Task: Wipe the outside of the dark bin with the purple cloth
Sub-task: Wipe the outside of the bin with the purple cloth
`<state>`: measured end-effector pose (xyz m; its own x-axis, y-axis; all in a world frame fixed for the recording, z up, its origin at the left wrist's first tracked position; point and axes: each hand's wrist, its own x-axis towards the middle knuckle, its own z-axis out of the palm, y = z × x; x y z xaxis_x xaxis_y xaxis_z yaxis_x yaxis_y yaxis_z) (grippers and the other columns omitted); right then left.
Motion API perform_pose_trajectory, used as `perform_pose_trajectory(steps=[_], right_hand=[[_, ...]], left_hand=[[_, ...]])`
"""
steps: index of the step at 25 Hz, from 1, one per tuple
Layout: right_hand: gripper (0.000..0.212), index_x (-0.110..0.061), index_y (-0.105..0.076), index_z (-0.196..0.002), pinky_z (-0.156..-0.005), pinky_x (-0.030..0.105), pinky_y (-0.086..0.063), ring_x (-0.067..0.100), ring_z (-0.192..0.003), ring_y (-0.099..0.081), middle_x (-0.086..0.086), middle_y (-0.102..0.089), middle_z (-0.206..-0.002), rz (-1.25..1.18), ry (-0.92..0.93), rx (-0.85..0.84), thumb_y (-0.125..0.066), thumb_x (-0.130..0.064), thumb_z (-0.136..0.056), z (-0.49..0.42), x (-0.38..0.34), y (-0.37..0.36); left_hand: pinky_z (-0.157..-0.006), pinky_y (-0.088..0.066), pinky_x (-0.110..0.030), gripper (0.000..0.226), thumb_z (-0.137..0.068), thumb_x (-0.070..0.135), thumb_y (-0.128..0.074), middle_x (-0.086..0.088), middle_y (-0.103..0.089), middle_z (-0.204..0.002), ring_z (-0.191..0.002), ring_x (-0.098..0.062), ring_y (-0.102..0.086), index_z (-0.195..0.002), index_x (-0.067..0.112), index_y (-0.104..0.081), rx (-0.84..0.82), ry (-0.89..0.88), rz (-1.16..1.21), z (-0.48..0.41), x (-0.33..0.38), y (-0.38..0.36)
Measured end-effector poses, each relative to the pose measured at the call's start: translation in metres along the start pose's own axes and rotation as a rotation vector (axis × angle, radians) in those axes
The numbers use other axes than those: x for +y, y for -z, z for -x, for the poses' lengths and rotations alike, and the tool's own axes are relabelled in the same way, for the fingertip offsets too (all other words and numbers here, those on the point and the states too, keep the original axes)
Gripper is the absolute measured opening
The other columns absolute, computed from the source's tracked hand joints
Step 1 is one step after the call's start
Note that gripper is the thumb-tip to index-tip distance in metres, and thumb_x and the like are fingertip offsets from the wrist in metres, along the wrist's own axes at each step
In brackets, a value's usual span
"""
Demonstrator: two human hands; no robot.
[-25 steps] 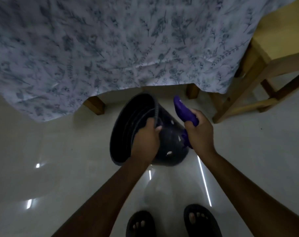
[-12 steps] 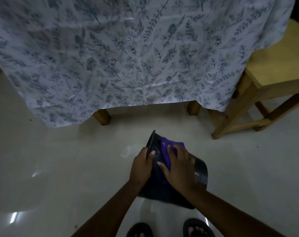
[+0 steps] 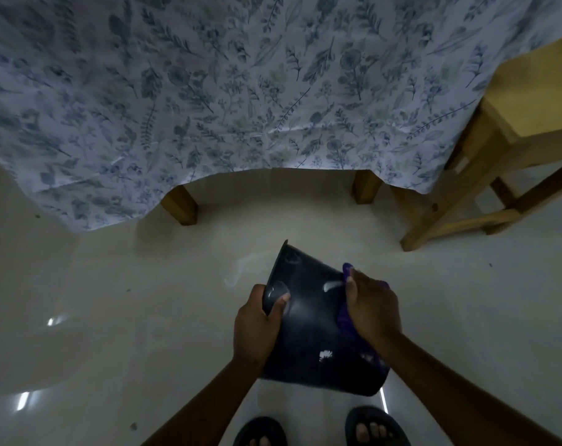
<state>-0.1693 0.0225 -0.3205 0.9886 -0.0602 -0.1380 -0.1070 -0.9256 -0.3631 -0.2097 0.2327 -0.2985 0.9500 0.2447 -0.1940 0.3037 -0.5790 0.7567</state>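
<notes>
Both arms reach fwd and down from bottom of frame. Left hand wraps the rim of the bin, thumb on the outer wall, grip closed on the rim. Right hand lies palm-down on the bin's right side, fingers curled, grip closed on the cloth, pressing it to the wall. 1 bin, dark, held tilted above the floor, mouth facing away to the left, base toward the person. 1 purple cloth, mostly hidden under the right hand. 2 sandalled feet at bottom edge. Behind: 1 counter w/ floral tablecloth, 2 legs visible; 1 wooden stool at right.
</notes>
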Motion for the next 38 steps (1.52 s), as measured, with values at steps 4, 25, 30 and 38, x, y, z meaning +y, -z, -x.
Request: perform_pose_trajectory(steps=[4,25,30,38], right_hand=[[0.056,-0.017,-0.033,-0.147,-0.111,0.046,-0.031,0.025,-0.140,-0.035,0.004,-0.038,-0.151,0.033,0.174,-0.006,-0.020,-0.044,-0.099,0.037,-0.050,-0.028],[0.054,-0.021,-0.028,-0.148,-0.113,0.047,-0.028,0.022,-0.143,-0.027,-0.002,-0.031,-0.153,0.058,0.317,-0.073,-0.029,-0.041,-0.097,0.063,-0.036,-0.026],[0.051,-0.022,-0.033,-0.146,-0.110,0.040,-0.033,0.022,-0.134,-0.043,0.003,-0.045,-0.148,-0.094,0.202,-0.215,-0.025,-0.044,-0.101,-0.017,-0.031,-0.015],[0.059,-0.019,-0.025,-0.149,-0.115,0.049,-0.021,0.026,-0.145,-0.023,0.004,-0.027,-0.156,0.045,0.295,-0.086,-0.030,-0.044,-0.096,0.065,-0.027,-0.029]], left_hand=[[-0.062,-0.057,-0.026,0.023,-0.091,0.044,-0.056,0.007,-0.068,-0.087,-0.075,-0.008,-0.066,-0.098,0.022,-0.055,-0.003,0.003,-0.018,0.003,-0.010,-0.002],[-0.063,-0.057,-0.027,0.027,-0.092,0.050,-0.051,0.006,-0.068,-0.086,-0.074,-0.011,-0.067,-0.098,0.023,-0.053,-0.008,0.027,-0.080,-0.005,-0.007,-0.003],[-0.064,-0.058,-0.028,0.027,-0.092,0.049,-0.051,0.006,-0.067,-0.086,-0.074,-0.010,-0.067,-0.099,0.023,-0.053,-0.002,0.009,-0.056,-0.002,-0.002,-0.004],[-0.054,-0.044,-0.020,0.031,-0.093,0.051,-0.046,0.005,-0.062,-0.079,-0.068,-0.012,-0.061,-0.094,0.020,-0.053,-0.010,0.042,-0.140,-0.019,0.009,-0.006]])
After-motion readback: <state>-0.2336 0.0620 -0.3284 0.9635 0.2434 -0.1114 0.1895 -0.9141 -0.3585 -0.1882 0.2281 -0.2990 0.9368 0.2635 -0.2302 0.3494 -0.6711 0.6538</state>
